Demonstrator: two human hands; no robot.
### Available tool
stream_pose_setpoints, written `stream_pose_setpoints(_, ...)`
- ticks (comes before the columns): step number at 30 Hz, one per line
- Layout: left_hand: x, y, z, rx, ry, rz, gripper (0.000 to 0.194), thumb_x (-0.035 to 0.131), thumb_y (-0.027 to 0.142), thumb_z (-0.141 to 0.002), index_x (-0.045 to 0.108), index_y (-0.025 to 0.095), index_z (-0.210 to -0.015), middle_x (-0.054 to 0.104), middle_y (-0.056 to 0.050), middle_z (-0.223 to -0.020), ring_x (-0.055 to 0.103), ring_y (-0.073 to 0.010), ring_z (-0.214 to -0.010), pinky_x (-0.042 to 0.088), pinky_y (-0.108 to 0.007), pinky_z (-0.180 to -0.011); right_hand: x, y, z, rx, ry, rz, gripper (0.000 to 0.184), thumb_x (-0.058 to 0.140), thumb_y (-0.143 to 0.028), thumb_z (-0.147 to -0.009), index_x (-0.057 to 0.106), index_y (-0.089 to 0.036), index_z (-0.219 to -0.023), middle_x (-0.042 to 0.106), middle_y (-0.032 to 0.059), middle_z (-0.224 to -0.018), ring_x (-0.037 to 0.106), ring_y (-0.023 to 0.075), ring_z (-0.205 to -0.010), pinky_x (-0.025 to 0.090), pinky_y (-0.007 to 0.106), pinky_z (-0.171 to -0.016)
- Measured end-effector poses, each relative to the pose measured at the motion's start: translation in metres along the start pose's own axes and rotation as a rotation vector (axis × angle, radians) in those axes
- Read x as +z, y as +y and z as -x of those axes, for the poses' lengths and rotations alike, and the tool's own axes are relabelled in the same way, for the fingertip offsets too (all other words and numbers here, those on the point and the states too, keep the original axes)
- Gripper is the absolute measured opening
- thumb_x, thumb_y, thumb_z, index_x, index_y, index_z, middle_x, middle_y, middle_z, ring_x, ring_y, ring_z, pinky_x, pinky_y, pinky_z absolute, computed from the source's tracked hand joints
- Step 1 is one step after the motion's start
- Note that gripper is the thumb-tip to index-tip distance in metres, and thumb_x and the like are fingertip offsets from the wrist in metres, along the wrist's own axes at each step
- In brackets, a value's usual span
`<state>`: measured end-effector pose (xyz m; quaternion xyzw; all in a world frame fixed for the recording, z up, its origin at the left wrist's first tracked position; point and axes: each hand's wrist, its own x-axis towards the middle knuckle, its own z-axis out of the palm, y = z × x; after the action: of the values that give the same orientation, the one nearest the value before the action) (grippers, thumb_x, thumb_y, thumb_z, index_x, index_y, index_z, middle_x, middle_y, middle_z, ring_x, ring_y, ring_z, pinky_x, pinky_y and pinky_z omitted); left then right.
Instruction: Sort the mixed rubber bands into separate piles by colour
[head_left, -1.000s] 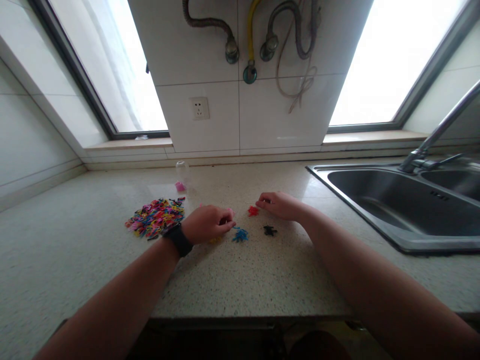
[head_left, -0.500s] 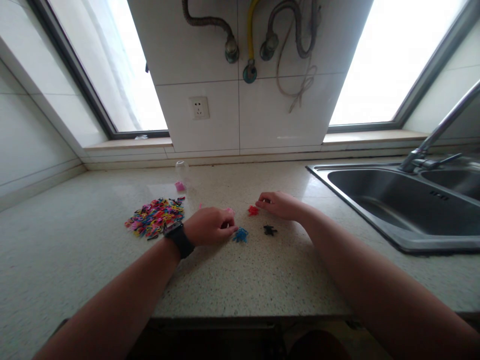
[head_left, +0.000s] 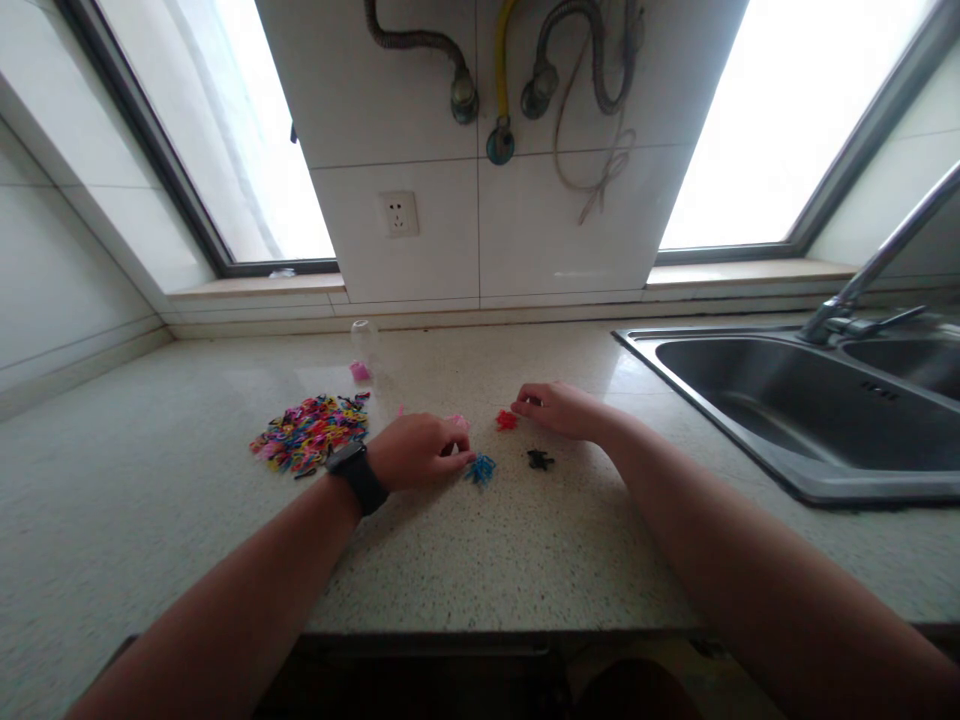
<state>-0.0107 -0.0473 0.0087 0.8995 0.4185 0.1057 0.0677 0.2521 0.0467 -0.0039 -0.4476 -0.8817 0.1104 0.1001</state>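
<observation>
My left hand [head_left: 421, 450], with a dark watch [head_left: 358, 478] on its wrist, rests low over the counter. Its thumb and fingers are curled into a pinch at the edge of a small pile of blue rubber bands [head_left: 481, 469]; what they hold, if anything, is too small to see. Pink rubber bands [head_left: 459, 422] lie just behind those fingers, partly hidden. My right hand [head_left: 556, 410] is closed too, fingertips beside a pile of red rubber bands [head_left: 506, 420]; its contents cannot be made out. Black rubber bands [head_left: 539, 460] lie in front of it.
A large heap of mixed coloured rubber bands [head_left: 311, 434] spreads left of my left wrist. Behind it are a clear plastic container [head_left: 363, 338] and a pink piece [head_left: 360, 371]. A steel sink [head_left: 750, 480] with a tap [head_left: 832, 315] is set into the counter [head_left: 510, 570] at right.
My left hand has shifted slightly right and down, its fingertips now against the blue bands. The yellow bands glimpsed under it a second ago are now covered. My right hand has stayed put.
</observation>
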Motion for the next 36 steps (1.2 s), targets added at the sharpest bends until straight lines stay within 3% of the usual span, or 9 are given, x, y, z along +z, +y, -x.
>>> stream_pose_setpoints(36,-0.0054,0.0021,0.0021,0.026,-0.057,0.07,0.024,0.054,0.032,-0.091,0.072,0.022,-0.102,0.066,-0.001,-0.071,0.054,-0.0116,-0.06,0.034,-0.023,-0.058,0.0015,0.0014,0.0001,-0.015,0.008,0.014,0.043,0.042,-0.057,-0.093,0.067,-0.022,-0.101,0.071,0.0072,-0.091,0.062,0.0187,-0.076,0.037,0.027,-0.064)
